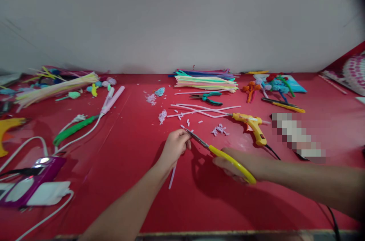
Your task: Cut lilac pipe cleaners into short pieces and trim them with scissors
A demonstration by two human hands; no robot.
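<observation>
My left hand point(174, 146) is closed around a pale lilac pipe cleaner point(172, 178); one end pokes out past the fingertips, the other hangs down below the palm. In my right hand point(234, 165) is a pair of scissors with yellow handles point(232, 161), their blades point(199, 140) reaching to the pipe cleaner's tip beside my left fingers. Short cut lilac pieces point(188, 122) lie just beyond the blades. A small heap of lilac pieces point(220, 130) sits to the right, and lilac fluff point(162, 116) to the left.
Behind lie long lilac pipe cleaners point(199, 110), teal-handled pliers point(208, 97) and a bundle of coloured pipe cleaners point(205, 81). A yellow glue gun point(252, 127) rests at right, near a yellow cutter point(285, 105). At left are a pink hair straightener point(112, 100) and a purple power strip point(40, 180) with cables.
</observation>
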